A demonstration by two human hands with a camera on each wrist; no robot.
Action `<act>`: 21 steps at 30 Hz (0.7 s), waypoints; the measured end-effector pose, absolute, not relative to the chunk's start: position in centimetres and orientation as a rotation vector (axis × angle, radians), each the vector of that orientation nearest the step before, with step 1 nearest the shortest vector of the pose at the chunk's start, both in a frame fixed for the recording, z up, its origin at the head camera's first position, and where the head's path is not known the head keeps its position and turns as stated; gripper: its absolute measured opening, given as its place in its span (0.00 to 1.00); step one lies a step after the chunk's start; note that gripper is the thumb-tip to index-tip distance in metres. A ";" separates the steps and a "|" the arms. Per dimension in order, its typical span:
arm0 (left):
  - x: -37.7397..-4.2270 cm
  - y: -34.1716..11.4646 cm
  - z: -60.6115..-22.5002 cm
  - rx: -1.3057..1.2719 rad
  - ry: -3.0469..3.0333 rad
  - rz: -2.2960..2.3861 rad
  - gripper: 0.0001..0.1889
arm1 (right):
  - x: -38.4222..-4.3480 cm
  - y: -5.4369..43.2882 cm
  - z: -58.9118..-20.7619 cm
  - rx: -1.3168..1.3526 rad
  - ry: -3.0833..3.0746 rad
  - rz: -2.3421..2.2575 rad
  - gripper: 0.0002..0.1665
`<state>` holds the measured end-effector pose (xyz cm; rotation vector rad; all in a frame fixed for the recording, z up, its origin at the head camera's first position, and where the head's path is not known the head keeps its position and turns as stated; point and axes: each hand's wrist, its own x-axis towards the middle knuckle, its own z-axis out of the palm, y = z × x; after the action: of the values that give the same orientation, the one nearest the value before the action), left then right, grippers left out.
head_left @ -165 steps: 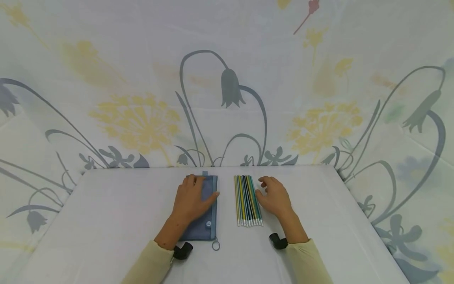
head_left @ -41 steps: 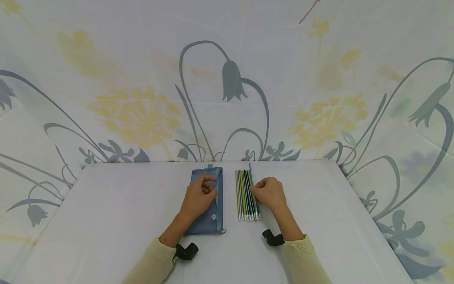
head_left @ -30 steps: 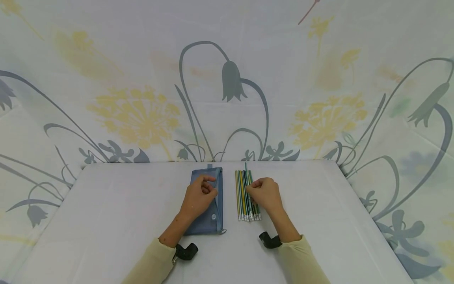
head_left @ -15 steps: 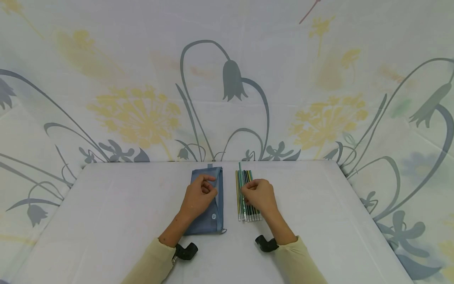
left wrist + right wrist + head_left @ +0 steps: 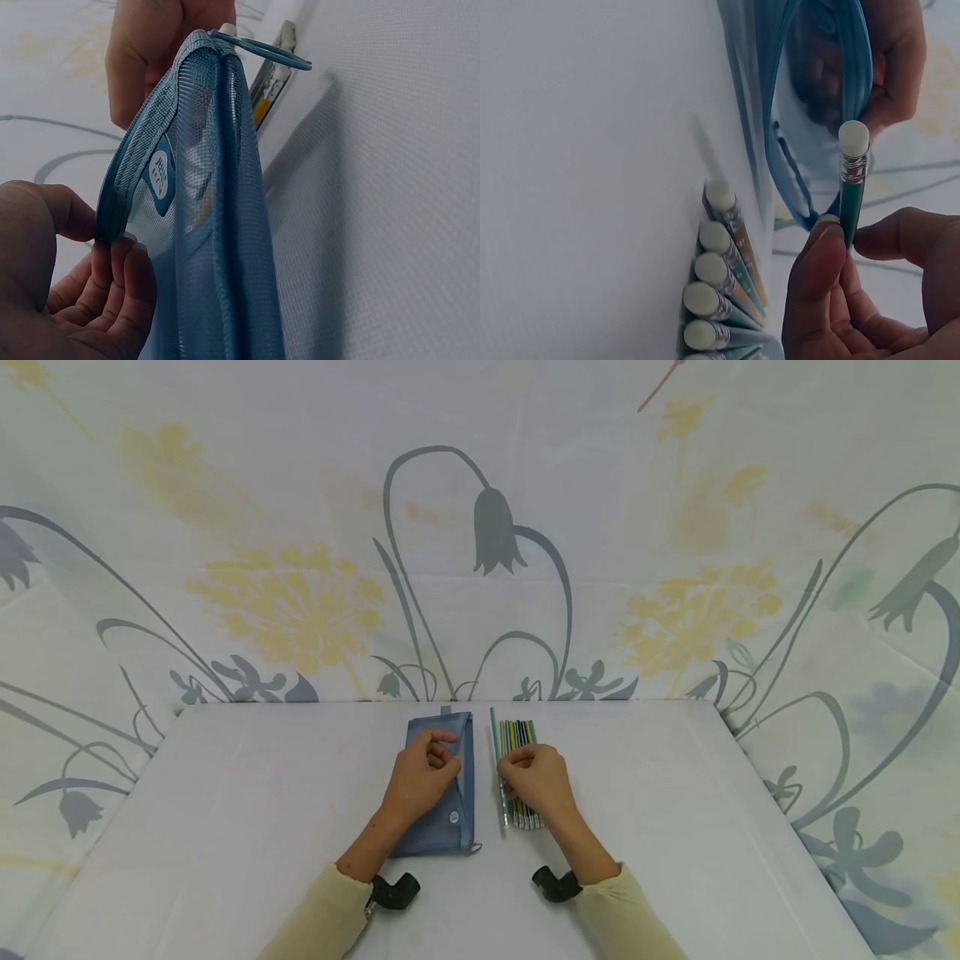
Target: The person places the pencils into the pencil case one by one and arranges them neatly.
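Observation:
A blue mesh zip pouch (image 5: pixel 431 831) lies lengthwise on the table. My left hand (image 5: pixel 422 777) pinches the zip edge (image 5: pixel 120 180) between thumb and fingers, raising it; in the right wrist view the pouch mouth (image 5: pixel 780 90) gapes. My right hand (image 5: pixel 538 781) pinches a teal pencil (image 5: pixel 853 180) with its white eraser toward me, above the left side of the row of pencils (image 5: pixel 522 732). Those striped pencils lie side by side, erasers (image 5: pixel 720 195) toward me. The held pencil's middle is hidden by my fingers.
The white table (image 5: pixel 247 802) ends at a wall of flower-patterned cloth (image 5: pixel 480 568). A metal ring (image 5: pixel 270 51) hangs from the pouch's near corner. Black wrist cameras (image 5: pixel 557 885) stick out inward below both hands.
My left hand, earlier flat on the pouch, now lifts its zip edge. My right hand has picked the teal pencil from the row's right side and carried it left across the others.

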<state>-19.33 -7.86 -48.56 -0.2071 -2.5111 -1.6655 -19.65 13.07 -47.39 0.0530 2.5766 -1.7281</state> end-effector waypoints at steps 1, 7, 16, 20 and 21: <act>-19.3 -7.9 -48.6 -0.209 -2.511 -1.663 0.17 | -19.6 13.0 -47.4 0.053 2.572 -1.730 0.09; -19.3 -7.8 -48.4 -0.187 -2.518 -1.663 0.17 | -19.4 12.4 -47.6 0.043 2.537 -1.751 0.10; -19.2 -7.8 -48.5 -0.185 -2.516 -1.677 0.17 | -19.2 11.4 -48.1 -0.023 2.501 -1.797 0.08; -19.2 -7.8 -48.4 -0.191 -2.513 -1.681 0.17 | -19.2 11.0 -48.3 -0.039 2.458 -1.830 0.08; -19.2 -7.8 -48.5 -0.193 -2.511 -1.683 0.17 | -19.2 10.9 -48.3 -0.037 2.443 -1.838 0.08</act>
<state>-19.24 -7.81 -48.45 -0.1927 -2.5107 -1.6826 -19.19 10.94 -48.33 -0.0372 2.4427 -1.8384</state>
